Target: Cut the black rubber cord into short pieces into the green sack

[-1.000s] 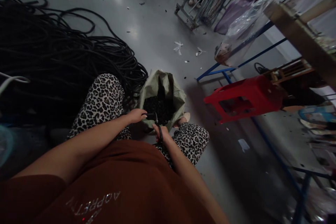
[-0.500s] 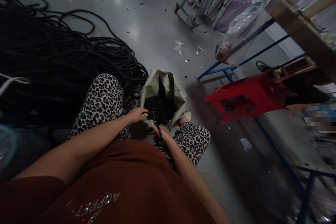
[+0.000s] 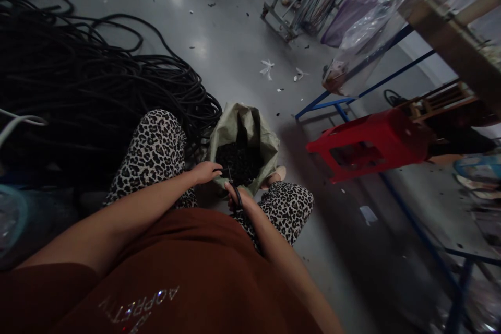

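Observation:
Between my knees stands a pale woven sack [image 3: 269,148] with its mouth open and small black pieces [image 3: 240,162] inside. My left hand [image 3: 205,172] pinches a short black strip [image 3: 224,169] over the sack's near left rim. In my right hand [image 3: 238,198] are scissors [image 3: 238,195] with black handles, my fingers closed around them. The scissor blades point up toward the strip; whether they touch it I cannot tell. Both hands are close together above the near edge of the sack.
A large heap of black cord [image 3: 97,78] covers the floor on the left. On the right a red plastic stool [image 3: 364,146] lies by a blue metal frame [image 3: 410,209]. Scraps [image 3: 267,69] litter the grey floor, and a wheeled metal rack [image 3: 279,21] stands beyond.
The black piece between my left fingers and the scissors looks shorter and straighter than before. Both hands stay nearly in place; the view has shifted slightly.

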The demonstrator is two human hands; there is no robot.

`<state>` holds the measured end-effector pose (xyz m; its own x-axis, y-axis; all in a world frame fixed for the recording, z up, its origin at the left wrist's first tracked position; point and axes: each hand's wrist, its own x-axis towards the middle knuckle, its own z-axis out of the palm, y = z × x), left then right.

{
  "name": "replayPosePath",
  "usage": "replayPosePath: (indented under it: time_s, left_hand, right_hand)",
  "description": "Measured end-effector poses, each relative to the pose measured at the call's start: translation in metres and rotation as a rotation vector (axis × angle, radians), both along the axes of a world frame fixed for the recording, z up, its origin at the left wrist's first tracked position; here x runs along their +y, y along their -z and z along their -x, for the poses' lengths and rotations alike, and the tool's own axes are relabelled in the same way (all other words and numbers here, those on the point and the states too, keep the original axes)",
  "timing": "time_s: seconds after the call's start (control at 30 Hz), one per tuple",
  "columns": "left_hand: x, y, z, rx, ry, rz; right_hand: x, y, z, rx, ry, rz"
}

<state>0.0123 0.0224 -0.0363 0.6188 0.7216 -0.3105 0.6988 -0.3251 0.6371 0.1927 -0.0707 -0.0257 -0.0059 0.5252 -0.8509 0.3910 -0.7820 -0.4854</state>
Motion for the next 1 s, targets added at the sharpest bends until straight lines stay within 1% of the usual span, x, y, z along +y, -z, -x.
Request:
replayPosePath:
  time_s: [0.1,0.27,0.37,0.47,0.6,0.7,0.8,0.9,1.0]
  left_hand:
    - [-0.001,-0.002,-0.001,0.021,0.013,0.008]
    - [-0.003,-0.006,-0.003,0.027,0.019,0.016]
    - [-0.002,-0.008,-0.004,0.054,0.038,0.011]
    - [-0.002,-0.008,-0.004,0.072,0.046,0.003]
    - [-0.002,-0.005,-0.005,0.033,0.044,0.015]
    - [-0.002,-0.003,-0.006,0.004,0.034,0.029]
    - [-0.002,-0.004,-0.005,-0.01,0.024,0.028]
    - [0.0,-0.005,-0.002,0.017,0.007,0.014]
    - [0.002,-0.003,0.0,0.027,-0.009,-0.006]
  right_hand:
    - [0.0,0.002,0.0,0.051,-0.011,0.022]
    - [0.001,0.007,-0.001,0.049,-0.029,0.016]
    - [0.0,0.007,-0.001,0.042,-0.042,0.003]
    - [0.0,-0.002,0.001,0.03,-0.035,0.0]
    - [0.0,-0.019,0.006,-0.024,-0.036,-0.028]
    - [0.001,-0.028,0.008,-0.055,-0.033,-0.052]
    - [0.002,-0.031,0.009,-0.062,0.016,-0.053]
    - [0.003,-0.033,0.007,-0.061,0.078,-0.072]
    - [0.004,-0.033,0.004,-0.053,0.121,-0.069]
